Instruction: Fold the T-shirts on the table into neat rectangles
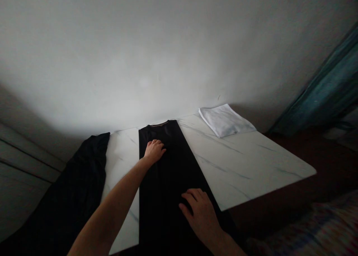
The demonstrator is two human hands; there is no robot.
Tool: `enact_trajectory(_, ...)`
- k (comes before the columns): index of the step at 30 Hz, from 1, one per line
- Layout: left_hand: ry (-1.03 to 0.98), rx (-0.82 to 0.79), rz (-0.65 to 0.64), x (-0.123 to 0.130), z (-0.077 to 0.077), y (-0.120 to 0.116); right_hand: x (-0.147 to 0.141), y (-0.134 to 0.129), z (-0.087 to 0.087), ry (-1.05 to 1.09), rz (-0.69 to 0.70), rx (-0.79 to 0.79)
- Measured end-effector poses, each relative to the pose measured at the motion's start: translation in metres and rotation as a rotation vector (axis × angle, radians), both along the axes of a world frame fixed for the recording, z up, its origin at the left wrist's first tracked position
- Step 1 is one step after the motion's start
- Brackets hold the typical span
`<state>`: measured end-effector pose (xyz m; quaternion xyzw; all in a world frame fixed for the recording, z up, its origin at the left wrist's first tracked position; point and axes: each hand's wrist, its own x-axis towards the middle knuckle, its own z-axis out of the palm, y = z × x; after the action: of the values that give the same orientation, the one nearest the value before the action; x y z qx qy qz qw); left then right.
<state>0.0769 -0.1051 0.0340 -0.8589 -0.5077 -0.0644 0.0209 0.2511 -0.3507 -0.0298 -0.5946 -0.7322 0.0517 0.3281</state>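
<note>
**Flat under both palms, and liable to slide**

A black garment [165, 174] lies lengthwise on a white marble-patterned bench [246, 166], its narrow collar [158, 124] at the far end near the wall and its length running toward the person and past the near edge. Neither grip is clamped on anything. The left grip [154, 152] rests open and palm down just below the collar, while the right grip [200, 215] lies open on the cloth nearer the person, its fingers slightly curved.

The fabric looks soft and matte, and the bench top smooth, so a sideways push from either hand could drag the cloth out of line. The weight of the part beyond the near edge could also pull it toward the person. A second mass of dark fabric [84, 174] drapes down past the bench's left edge, and it is unclear whether it joins the garment. If it does, its hanging weight could skew the flat panel. In this dim light, black on black also hides creases, so a wrinkle could easily go unnoticed.

A folded white cloth [226, 119], a soft rectangle, sits at the far corner of the bench by a pale wall [167, 54]. A teal curtain [327, 80] hangs to the right, above patterned bedding [307, 230].
</note>
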Motion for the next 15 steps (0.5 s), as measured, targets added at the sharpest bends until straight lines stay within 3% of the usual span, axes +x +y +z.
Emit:
enact_trajectory(5,0.03,0.014,-0.001,0.012,-0.004,-0.004,-0.001,-0.006,-0.005,-0.003,0.006,0.094)
enact_trajectory(9,-0.004,0.023,-0.008,0.009,0.004,-0.019,0.011,-0.02,-0.006,0.093,0.058,0.194)
enact_trajectory(12,-0.215,0.096,0.018,-0.01,0.008,-0.069,0.035,-0.051,-0.027,0.242,0.036,0.294)
enact_trajectory(15,-0.572,0.195,0.195,-0.039,-0.008,-0.166,0.063,-0.089,-0.064,0.412,-0.163,0.111)
